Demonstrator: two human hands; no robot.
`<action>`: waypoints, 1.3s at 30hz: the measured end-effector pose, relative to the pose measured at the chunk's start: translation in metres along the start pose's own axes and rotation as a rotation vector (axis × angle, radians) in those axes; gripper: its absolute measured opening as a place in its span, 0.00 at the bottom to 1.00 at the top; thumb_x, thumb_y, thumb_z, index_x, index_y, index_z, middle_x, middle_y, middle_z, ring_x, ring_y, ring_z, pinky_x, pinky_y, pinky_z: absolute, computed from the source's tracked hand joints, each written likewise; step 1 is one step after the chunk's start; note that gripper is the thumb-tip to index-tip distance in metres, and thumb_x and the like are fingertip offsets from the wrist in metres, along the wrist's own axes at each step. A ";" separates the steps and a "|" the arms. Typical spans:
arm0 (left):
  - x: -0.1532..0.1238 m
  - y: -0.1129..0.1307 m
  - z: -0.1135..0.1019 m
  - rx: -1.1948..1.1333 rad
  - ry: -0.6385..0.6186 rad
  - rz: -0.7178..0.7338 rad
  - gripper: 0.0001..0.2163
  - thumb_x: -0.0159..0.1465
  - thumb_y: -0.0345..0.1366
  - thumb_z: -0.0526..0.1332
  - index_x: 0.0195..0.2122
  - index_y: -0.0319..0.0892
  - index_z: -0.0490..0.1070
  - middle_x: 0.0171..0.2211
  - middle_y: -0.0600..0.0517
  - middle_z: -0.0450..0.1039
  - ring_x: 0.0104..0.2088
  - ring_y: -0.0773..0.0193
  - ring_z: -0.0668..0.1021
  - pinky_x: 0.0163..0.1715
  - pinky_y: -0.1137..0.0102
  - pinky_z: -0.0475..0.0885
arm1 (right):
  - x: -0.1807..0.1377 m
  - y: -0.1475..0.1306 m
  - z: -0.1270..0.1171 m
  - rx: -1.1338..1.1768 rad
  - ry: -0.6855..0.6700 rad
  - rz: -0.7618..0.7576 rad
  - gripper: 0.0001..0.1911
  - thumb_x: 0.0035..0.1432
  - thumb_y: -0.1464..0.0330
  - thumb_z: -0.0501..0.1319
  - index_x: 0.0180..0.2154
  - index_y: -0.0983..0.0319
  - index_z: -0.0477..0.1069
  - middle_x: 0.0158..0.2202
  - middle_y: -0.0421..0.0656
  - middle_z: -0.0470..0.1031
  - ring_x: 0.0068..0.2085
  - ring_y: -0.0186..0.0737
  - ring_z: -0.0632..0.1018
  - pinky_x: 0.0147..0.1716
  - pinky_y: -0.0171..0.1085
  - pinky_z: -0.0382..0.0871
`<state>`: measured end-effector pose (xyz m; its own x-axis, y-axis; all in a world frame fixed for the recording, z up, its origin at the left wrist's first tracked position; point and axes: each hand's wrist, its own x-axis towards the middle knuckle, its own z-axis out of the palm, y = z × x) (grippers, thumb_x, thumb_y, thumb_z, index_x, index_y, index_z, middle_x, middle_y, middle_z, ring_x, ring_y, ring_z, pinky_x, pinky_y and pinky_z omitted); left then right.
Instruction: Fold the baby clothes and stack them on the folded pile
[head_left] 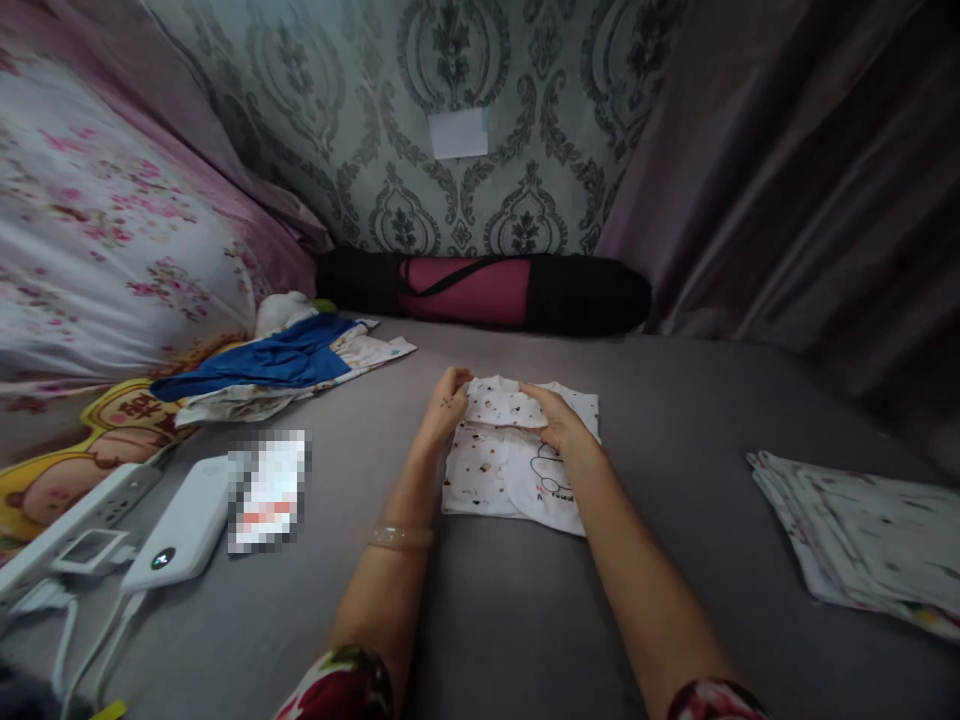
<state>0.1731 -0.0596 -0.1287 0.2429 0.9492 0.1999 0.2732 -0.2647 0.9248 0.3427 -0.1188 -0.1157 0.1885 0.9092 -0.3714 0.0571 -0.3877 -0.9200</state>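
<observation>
A small white printed garment (480, 470) lies partly folded on the grey sheet, with a cartoon outline and lettering on its lower right. Its upper part is doubled over into a flap. At the left end of that flap, my left hand (448, 405) grips the cloth with bent fingers. My right hand (559, 415) holds the flap from the right, thumb near its lower edge and fingers along the top. A translucent bangle (400, 537) circles my left wrist.
Folded clothes (870, 535) are stacked at the right; a blue-and-white garment (285, 362) lies back left. Nearer on the left are a white power bank (184, 520), a power strip (90, 525) and cables. A long black-and-pink bag (480, 290) rests against the patterned wall (360, 120).
</observation>
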 end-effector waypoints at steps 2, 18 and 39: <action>-0.002 -0.009 -0.001 0.171 -0.078 -0.011 0.19 0.57 0.26 0.53 0.50 0.43 0.68 0.50 0.44 0.73 0.54 0.56 0.72 0.56 0.59 0.62 | -0.003 -0.002 0.000 0.006 0.025 -0.014 0.20 0.61 0.63 0.52 0.53 0.62 0.65 0.46 0.51 0.76 0.44 0.45 0.77 0.38 0.42 0.74; -0.016 -0.034 0.013 0.559 -0.251 0.018 0.22 0.65 0.32 0.50 0.61 0.49 0.58 0.64 0.46 0.57 0.66 0.52 0.52 0.62 0.47 0.36 | -0.005 0.020 -0.022 -0.770 0.542 -0.181 0.24 0.58 0.73 0.50 0.56 0.68 0.63 0.47 0.56 0.73 0.49 0.52 0.74 0.48 0.42 0.66; -0.018 0.000 -0.008 0.786 -0.329 0.196 0.11 0.65 0.33 0.53 0.40 0.42 0.75 0.46 0.47 0.73 0.46 0.56 0.73 0.45 0.65 0.65 | 0.036 -0.027 0.026 -1.116 0.154 -0.395 0.21 0.65 0.62 0.46 0.40 0.61 0.76 0.43 0.48 0.77 0.46 0.43 0.74 0.44 0.36 0.61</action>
<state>0.1615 -0.0751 -0.1296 0.5757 0.8093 0.1164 0.7318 -0.5735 0.3682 0.3222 -0.0717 -0.1078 0.0781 0.9969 0.0019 0.9439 -0.0733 -0.3221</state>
